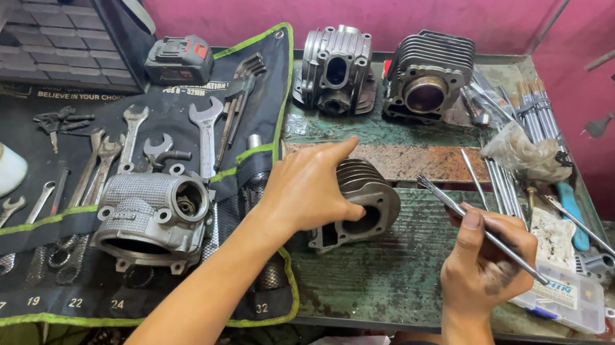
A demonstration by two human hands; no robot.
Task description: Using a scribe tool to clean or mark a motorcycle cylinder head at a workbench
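Head view: left hand (310,190) grips finned cylinder (361,205); right hand (479,266) pinches metal rod (475,224).

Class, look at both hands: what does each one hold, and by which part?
The left hand grips the finned metal cylinder by its finned top side. The right hand holds a thin metal rod near its lower end.

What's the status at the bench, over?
Left hand steadying grey finned metal cylinder. Right hand gripping thin metal rod, tip near cylinder. Nothing between them.
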